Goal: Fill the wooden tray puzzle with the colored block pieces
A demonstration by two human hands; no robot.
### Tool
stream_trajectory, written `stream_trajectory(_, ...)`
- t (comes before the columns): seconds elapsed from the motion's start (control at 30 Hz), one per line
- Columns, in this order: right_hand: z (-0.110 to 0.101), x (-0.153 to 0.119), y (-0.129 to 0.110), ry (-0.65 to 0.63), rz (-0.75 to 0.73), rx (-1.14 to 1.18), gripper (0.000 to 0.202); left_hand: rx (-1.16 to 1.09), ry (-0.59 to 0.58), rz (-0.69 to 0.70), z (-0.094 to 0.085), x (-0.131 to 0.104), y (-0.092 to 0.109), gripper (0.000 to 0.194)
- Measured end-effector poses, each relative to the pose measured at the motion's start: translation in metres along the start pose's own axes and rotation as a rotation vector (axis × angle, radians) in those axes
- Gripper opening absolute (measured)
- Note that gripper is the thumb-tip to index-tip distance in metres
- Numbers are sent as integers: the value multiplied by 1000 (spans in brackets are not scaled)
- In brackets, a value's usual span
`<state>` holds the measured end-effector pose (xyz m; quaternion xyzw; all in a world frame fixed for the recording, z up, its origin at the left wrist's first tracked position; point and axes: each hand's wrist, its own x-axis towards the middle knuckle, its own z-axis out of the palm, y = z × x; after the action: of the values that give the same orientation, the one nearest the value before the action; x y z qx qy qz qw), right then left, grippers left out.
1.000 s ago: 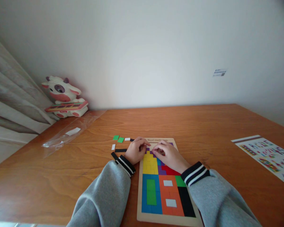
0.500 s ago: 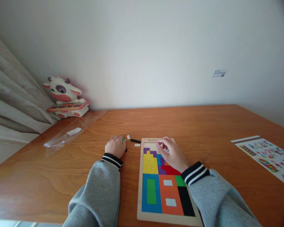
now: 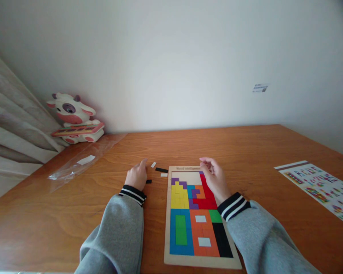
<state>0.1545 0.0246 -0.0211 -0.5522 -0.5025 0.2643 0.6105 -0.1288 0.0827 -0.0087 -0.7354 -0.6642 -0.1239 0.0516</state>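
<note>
A wooden block puzzle board (image 3: 167, 236) lies on the table, with coloured pieces fitted across most of its tray and bare wood at the upper left. My right hand (image 3: 215, 179) hovers over the board's top right corner, thumb and fingers drawn together; whatever they hold is hidden. Left of the board, my left hand (image 3: 136, 176) rests low at the table, its index finger pointing forward and the other fingers curled under, out of sight. Beside it lie a short black piece (image 3: 149, 181), a white piece (image 3: 153, 164), a long black piece (image 3: 161, 170) and another white piece (image 3: 164, 175).
A toy cow with a keyboard (image 3: 77, 120) stands at the back left by the curtain (image 3: 14, 129). A clear plastic bag (image 3: 71, 169) lies before it. On the right is a printed sheet (image 3: 317, 186). The wall (image 3: 171, 76) runs behind the table.
My right hand has moved from over the tray to the top right corner, uncovering red pieces. My left index finger now points forward, and the green piece seen at that hand is hidden.
</note>
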Motion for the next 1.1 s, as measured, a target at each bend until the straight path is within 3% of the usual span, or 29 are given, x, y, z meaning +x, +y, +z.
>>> stream_trajectory(0.3, 0, 3, -1, 68, 89, 127, 26, -16, -23, 58, -11, -2, 5, 32)
stream_trajectory(0.6, -1, 6, 4, 116, 129, 196, 25, -51, -38, 102, -7, -2, 1, 27)
stream_trajectory(0.83, 0, 5, 2, 116, 134, 199, 23, -72, -19, 120, -8, -8, 11, 22)
stream_trajectory(1.0, 1, 5, 2, 112, 127, 191, 23, -108, 121, 167, -5, -11, 16, 17)
stream_trajectory(1.1, 0, 4, 1, 94, 131, 177, 22, -245, 266, 304, 0, -12, 22, 18)
